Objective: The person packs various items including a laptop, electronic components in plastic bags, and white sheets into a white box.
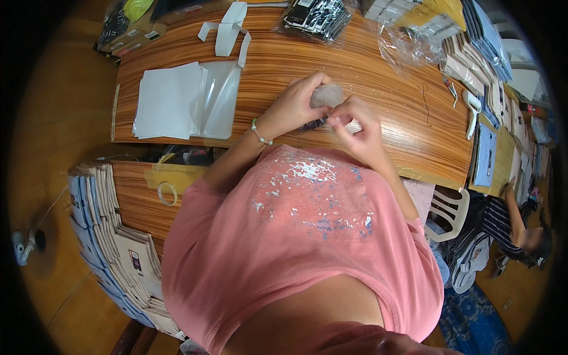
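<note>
My left hand (299, 105) is curled around a whitish, translucent rounded lump (327, 94), close above the near part of the wooden table (278, 77). I cannot tell what the lump is made of. Just right of it my right hand (360, 123) has its thumb and finger pinched together, near the left thumb. Whatever is in that pinch is too small to name. Under the hands a dark item (313, 124) shows in part, mostly hidden by the fingers.
White sheets (165, 100) and a clear plastic sleeve (220, 100) lie left, below white strips (231, 29). Bagged dark packets (316, 21) sit at the back. Folded garments (470, 59), a white-handled tool (472, 109) and another person (513, 225) are right. More folded garments (139, 254) stack lower left.
</note>
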Motion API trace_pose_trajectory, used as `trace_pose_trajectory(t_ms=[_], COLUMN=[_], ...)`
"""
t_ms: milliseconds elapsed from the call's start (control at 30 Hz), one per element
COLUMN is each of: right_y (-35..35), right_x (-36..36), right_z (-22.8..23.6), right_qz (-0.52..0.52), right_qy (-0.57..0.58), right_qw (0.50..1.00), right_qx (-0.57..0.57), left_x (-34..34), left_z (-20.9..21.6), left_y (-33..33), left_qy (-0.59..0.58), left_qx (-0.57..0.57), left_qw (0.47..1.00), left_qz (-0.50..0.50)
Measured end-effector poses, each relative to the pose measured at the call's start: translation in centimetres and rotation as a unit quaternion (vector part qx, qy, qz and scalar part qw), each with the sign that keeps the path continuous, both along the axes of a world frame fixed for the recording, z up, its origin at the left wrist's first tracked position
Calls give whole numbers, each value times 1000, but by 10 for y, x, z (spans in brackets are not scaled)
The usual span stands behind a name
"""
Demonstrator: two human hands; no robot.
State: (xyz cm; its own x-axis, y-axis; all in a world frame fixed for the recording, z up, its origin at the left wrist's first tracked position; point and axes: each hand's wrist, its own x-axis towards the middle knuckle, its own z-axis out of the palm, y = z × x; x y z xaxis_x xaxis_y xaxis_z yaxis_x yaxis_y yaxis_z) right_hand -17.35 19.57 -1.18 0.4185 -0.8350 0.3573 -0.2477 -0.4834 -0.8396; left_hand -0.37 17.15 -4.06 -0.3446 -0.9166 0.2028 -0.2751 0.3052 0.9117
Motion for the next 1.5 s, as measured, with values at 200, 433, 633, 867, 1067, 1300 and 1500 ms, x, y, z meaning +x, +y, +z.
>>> trace_pose_trajectory(t_ms=[200,433,633,867,1067,1300,1500], right_y=[-10,-21,-36,-31,-21,-37,-39], right_x=[6,11,-4,-1,8,-23,-9], right_z=[-21,-40,-97,-80,-70,-88,-81], right_qz=[-116,-114,-119,5,-33,-91,-42], right_qy=[84,10,-106,95,-20,-125,-105], right_qw=[989,991,962,993,992,970,968], right_qx=[28,73,222,64,122,186,224], left_x=[-5,-9,8,23,28,19,29], left_z=[0,3,-14,-25,-38,-56,-83], left_y=[0,0,0,4,25,19,26], left_qy=[-81,-68,51,215,-85,-88,-9], left_qx=[-97,-93,-68,-76,-10,1,2], left_qw=[991,989,993,973,994,993,994], left_qz=[31,89,80,31,65,84,111])
